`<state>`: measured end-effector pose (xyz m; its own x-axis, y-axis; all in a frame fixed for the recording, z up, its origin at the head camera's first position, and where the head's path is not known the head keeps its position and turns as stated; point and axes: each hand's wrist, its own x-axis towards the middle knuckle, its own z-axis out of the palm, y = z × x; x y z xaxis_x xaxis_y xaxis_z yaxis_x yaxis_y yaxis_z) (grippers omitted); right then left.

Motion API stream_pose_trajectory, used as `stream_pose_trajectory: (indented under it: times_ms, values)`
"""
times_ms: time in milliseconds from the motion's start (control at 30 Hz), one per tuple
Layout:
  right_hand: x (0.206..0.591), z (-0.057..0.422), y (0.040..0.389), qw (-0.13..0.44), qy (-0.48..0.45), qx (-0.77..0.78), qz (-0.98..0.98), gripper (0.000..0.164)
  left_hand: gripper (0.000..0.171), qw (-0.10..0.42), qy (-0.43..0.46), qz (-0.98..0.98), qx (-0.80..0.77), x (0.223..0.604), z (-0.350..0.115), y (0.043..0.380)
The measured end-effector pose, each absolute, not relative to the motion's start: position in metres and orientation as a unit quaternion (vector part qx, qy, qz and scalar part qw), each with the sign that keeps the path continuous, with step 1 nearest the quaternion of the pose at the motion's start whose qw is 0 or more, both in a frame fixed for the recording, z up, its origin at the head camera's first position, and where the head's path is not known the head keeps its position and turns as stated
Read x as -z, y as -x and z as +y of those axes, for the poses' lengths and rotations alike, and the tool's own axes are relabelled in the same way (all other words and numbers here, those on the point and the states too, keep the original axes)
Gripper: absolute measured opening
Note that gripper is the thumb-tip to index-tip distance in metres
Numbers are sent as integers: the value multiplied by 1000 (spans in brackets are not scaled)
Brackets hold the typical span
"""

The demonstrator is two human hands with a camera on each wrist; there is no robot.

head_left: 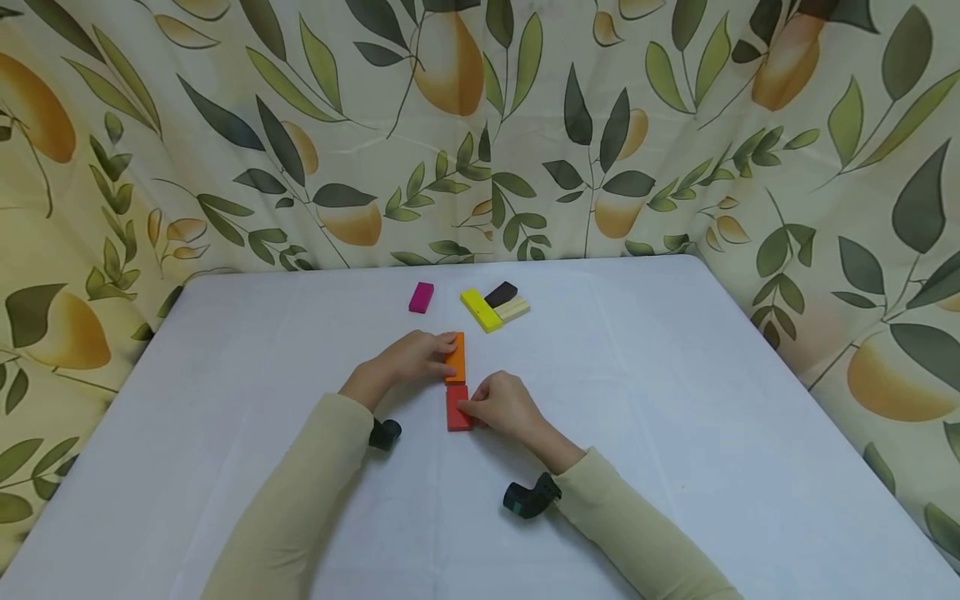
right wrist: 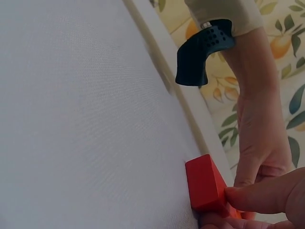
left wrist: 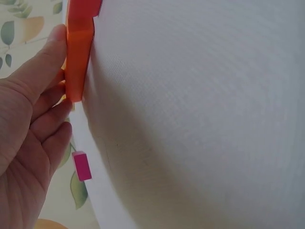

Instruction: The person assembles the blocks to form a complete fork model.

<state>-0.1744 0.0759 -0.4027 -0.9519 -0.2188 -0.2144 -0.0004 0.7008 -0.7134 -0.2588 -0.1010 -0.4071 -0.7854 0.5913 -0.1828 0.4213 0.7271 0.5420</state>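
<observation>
An orange block (head_left: 457, 357) lies lengthwise on the white table, with a red block (head_left: 454, 410) end to end at its near side. My left hand (head_left: 411, 357) holds the orange block from the left, fingertips toward its far end and thumb near the red one. From the right, my right hand (head_left: 512, 408) pinches the red block between thumb and fingers. In the right wrist view, the thumb presses on the red block's (right wrist: 204, 185) side. The left wrist view has the orange block (left wrist: 78, 62) meeting the red one at the top.
Farther back on the white tablecloth (head_left: 600, 350), a magenta block (head_left: 422, 297) lies alone. To its right, a yellow block (head_left: 481, 310), a black block (head_left: 501, 293) and a cream block (head_left: 513, 309) lie in a cluster. A leaf-and-fruit patterned curtain (head_left: 525, 125) hangs behind the table.
</observation>
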Motion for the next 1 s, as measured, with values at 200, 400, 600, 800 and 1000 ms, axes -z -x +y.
stream_pose_trajectory:
  times_ms: [200, 400, 600, 800, 1000]
  values:
    - [405, 75, 176, 139, 66, 381, 912, 28, 55, 180, -270, 914, -244, 406, -100, 257]
    - [405, 74, 176, 137, 69, 385, 910, 27, 55, 178, -269, 915, -242, 406, -99, 256]
    - [405, 74, 177, 136, 70, 385, 910, 28, 55, 175, -271, 917, -233, 406, -99, 256]
    - [405, 73, 177, 134, 70, 385, 911, 28, 55, 176, -270, 918, -233, 406, -99, 256]
    - [405, 73, 177, 128, 73, 386, 911, 28, 54, 172, -278, 917, -228, 405, -99, 257]
